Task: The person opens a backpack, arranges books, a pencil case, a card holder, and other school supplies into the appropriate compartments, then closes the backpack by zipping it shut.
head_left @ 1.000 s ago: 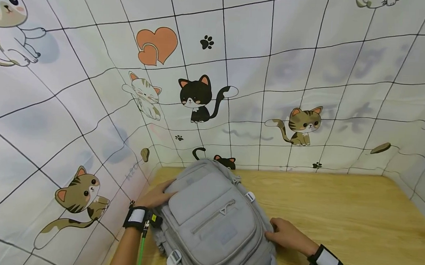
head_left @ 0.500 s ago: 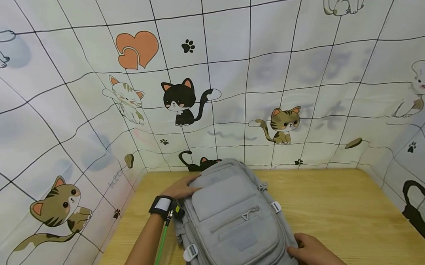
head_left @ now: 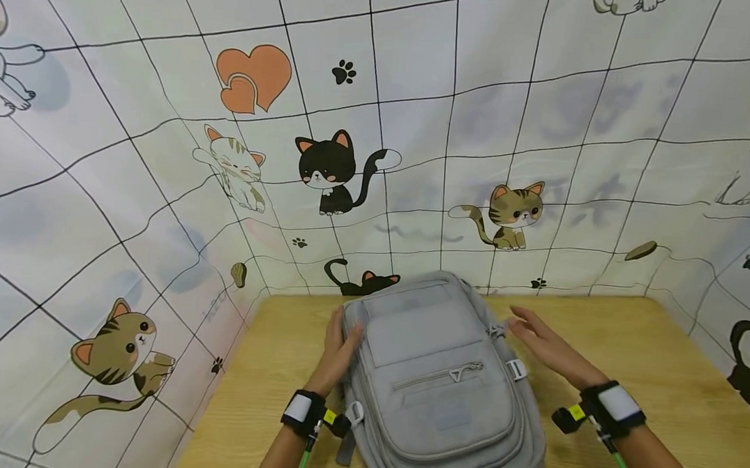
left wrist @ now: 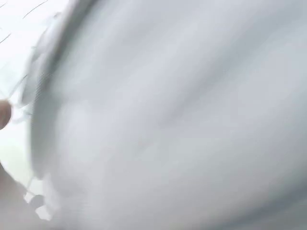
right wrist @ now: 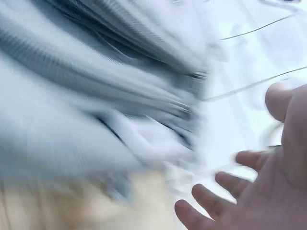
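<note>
A grey backpack (head_left: 438, 411) lies front side up on the wooden table in the head view, its top towards the back wall. Along its upper left edge, my left hand (head_left: 338, 358) touches it with the thumb on the front and the fingers extended at the side. My right hand (head_left: 555, 350) is by the upper right side, fingers extended; in the right wrist view its spread fingers (right wrist: 206, 201) are apart from the bag. Grey fabric, badly blurred, fills most of the left wrist view, where only bits of the left hand show.
The wooden table (head_left: 645, 385) extends to the right of the bag and ends at a white cloth wall (head_left: 413, 215) printed with cats and grid lines. Similar cloth rises at both sides. Each wrist wears a strapped camera with a green cable.
My right hand has let go of the bag's lower right side and moved up beside its upper part. The left hand has shifted along the left edge, and the bag has turned straighter.
</note>
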`<state>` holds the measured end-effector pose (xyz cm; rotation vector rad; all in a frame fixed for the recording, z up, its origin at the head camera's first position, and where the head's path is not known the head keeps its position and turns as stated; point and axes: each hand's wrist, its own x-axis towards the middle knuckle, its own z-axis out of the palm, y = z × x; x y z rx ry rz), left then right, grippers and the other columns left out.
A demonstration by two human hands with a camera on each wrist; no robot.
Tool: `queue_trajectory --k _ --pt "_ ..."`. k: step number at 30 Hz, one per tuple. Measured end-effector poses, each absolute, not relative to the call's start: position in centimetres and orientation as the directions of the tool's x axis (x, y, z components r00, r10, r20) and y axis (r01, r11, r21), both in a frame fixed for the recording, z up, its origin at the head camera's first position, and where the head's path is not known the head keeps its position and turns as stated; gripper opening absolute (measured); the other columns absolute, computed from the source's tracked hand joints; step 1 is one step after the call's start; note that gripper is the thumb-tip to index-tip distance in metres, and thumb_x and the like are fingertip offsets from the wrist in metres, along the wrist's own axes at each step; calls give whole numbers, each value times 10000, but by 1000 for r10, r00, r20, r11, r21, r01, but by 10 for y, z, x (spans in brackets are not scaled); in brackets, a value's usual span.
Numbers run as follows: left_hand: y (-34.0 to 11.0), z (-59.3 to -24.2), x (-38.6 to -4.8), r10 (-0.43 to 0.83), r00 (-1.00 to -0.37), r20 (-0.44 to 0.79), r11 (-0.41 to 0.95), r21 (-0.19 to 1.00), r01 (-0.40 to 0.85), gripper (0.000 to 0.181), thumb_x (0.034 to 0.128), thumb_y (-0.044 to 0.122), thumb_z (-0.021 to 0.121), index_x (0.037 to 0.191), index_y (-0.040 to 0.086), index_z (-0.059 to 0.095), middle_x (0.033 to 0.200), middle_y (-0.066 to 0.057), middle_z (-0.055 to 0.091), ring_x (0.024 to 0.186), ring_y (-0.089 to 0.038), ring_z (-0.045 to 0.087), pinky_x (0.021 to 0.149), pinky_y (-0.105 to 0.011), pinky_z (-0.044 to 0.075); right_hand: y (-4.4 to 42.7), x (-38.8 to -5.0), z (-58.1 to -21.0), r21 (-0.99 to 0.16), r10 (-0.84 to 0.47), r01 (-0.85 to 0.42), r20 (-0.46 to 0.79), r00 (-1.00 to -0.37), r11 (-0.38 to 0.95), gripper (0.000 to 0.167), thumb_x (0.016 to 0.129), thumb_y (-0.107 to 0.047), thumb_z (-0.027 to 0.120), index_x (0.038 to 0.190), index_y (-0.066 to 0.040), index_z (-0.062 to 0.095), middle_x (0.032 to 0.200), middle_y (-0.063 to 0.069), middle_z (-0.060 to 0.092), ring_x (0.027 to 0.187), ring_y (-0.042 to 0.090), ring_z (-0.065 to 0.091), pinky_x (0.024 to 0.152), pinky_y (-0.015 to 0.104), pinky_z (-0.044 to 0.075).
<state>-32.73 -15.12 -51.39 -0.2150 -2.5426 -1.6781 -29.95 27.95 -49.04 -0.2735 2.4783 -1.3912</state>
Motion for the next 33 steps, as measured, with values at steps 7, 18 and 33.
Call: queue_trajectory --k 7,18,33 --pt "-140 -531 -331 96 -989 115 371 918 143 747 1133 458 458 1733 180 110 1803 -158 -21 1657 -441 -18 1272 -725 105 254 -321 -516 -929 -417 127 -274 -867 347 777 1149 -567 189 1659 -230 -291 1728 179 -334 1583 514 -267 1170 857 8" --pt "-144 -539 -365 268 -961 62 345 926 155 752 1137 503 400 1734 195 63 1811 -84 -57 1670 -368 -50 1297 -685 65 242 -287 -524 -931 -319 202 -299 -899 304 846 1139 -593 209 1617 -203 -369 1690 212 -395 1566 507 -311 1189 832 -26" --pt "-137 -536 -371 279 -956 85 358 915 186 777 1129 507 427 1730 151 87 1809 -123 -24 1664 -412 -38 1279 -717 87 248 -284 -521 -924 -289 199 -298 -910 326 849 1146 -575 239 1629 -197 -349 1698 243 -362 1573 545 -259 1185 840 25"
